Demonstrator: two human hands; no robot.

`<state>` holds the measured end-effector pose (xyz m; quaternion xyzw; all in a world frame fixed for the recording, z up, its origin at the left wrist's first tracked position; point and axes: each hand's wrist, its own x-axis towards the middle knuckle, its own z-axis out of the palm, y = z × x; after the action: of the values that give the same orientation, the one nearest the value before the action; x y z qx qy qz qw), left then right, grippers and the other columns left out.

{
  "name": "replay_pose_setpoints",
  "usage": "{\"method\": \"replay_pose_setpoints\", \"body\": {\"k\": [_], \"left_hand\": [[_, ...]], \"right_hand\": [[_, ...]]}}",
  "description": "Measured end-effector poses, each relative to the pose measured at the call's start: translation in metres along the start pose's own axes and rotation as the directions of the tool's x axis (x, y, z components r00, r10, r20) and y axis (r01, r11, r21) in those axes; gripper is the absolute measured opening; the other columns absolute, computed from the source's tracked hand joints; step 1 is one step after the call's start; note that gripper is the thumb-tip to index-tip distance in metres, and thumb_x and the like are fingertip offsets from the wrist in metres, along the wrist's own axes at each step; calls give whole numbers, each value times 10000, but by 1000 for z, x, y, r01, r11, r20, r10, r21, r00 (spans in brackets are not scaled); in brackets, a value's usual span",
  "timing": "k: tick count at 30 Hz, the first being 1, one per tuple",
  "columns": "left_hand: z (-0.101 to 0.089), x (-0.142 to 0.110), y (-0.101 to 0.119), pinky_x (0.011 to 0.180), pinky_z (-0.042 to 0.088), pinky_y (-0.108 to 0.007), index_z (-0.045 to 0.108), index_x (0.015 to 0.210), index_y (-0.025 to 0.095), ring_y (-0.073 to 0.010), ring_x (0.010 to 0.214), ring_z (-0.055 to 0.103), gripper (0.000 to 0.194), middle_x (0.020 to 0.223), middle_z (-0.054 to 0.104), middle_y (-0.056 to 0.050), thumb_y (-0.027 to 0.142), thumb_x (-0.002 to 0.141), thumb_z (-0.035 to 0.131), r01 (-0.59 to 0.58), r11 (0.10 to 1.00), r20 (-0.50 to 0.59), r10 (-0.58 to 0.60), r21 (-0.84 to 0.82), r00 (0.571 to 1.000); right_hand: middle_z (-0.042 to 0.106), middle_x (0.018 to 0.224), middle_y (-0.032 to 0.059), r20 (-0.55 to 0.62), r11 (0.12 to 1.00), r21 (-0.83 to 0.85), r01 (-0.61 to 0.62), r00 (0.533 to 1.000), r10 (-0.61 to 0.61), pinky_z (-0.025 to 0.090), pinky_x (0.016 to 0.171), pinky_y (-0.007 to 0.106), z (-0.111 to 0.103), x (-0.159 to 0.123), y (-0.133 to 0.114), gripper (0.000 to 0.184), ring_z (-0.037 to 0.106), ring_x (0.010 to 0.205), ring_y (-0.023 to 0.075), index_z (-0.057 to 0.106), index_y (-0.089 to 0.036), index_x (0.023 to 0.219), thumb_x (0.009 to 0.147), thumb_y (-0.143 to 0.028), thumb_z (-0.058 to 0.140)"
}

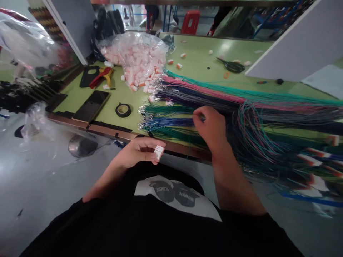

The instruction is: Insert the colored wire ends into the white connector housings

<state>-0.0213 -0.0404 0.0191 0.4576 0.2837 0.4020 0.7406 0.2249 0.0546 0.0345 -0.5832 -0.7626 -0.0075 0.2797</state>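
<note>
My left hand point(138, 151), just off the table's front edge, pinches a small white and orange plastic connector housing point(159, 152) between thumb and fingers. My right hand point(210, 125) is over the wire bundles, with its thumb and index finger brought together; whatever may be between them is too small to make out. Close to it lie a bundle of blue wires point(174, 122) and a bundle of green wires point(171, 109). Their metal-tipped ends point left. Behind them run pink wires point(203, 87), grey wires point(198, 95) and teal wires point(214, 83).
A clear bag point(144, 50) of connector housings spills onto the green table point(198, 46). Black tape point(123, 109), a phone point(91, 106) and red-yellow pliers point(102, 76) lie left. Scissors point(233, 66) sit at the back. Tangled wires point(257, 132) spread right, with assembled housings point(311, 159) hanging there.
</note>
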Motion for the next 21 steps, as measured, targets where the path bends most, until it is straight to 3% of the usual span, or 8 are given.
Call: {"method": "replay_pose_setpoints", "body": {"k": [2, 3, 7, 12, 14, 18, 21], "left_hand": [[1, 2, -3, 561, 547, -214, 760, 956, 181, -102, 581, 656, 272, 722, 701, -9, 147, 690, 809, 18, 998, -43, -21, -57, 999], [1, 2, -5, 546, 542, -209, 756, 955, 182, -101, 574, 655, 269, 721, 698, -5, 148, 693, 804, 31, 997, -64, -36, -76, 997], [3, 4, -6, 536, 539, -206, 733, 962, 162, -97, 565, 650, 268, 708, 689, -2, 135, 700, 786, 55, 995, -94, -63, -87, 994], [5, 5, -3, 539, 534, -209, 719, 938, 152, -98, 562, 646, 249, 694, 680, 4, 109, 697, 768, 62, 995, -84, -68, -78, 994], [6, 6, -3, 538, 530, -208, 714, 927, 146, -94, 554, 643, 236, 691, 677, 7, 104, 699, 760, 65, 995, -109, -73, -74, 991], [7, 7, 0, 538, 524, -212, 698, 926, 131, -92, 547, 637, 249, 676, 668, 16, 110, 686, 760, 85, 995, -184, -94, -55, 978], [7, 5, 3, 553, 522, -218, 696, 909, 121, -93, 554, 631, 243, 659, 658, 22, 101, 675, 756, 117, 993, -182, -115, -2, 977]], "right_hand": [[687, 808, 51, -108, 998, 48, -33, 993, 38, 436, 708, 325, -1, 0, 0, 116, 609, 757, 207, 603, -230, 800, 775, -175, 504], [685, 785, 44, -105, 998, 57, -18, 994, 24, 438, 700, 323, -2, 0, -1, 112, 610, 737, 205, 600, -233, 795, 769, -182, 504], [701, 778, 55, 40, 995, 34, 95, 995, -96, 445, 718, 337, -3, 0, -1, 94, 638, 763, 222, 586, -231, 703, 741, -183, 515], [693, 756, 49, -113, 995, 82, -56, 991, 65, 458, 706, 337, -6, 2, 2, 88, 630, 737, 214, 577, -241, 698, 722, -178, 521], [684, 730, 31, -78, 985, 164, -61, 994, 75, 456, 672, 320, -8, 0, -5, 69, 611, 679, 193, 584, -242, 719, 718, -189, 541], [706, 770, 20, 124, 939, 335, 74, 985, -122, 451, 644, 287, -7, -10, -38, 200, 602, 639, 160, 658, -220, 944, 779, -226, 545], [732, 852, 46, 210, 885, 382, 266, 908, -363, 459, 727, 300, -2, -15, -66, 249, 642, 768, 180, 685, -209, 1018, 847, -221, 504]]}}
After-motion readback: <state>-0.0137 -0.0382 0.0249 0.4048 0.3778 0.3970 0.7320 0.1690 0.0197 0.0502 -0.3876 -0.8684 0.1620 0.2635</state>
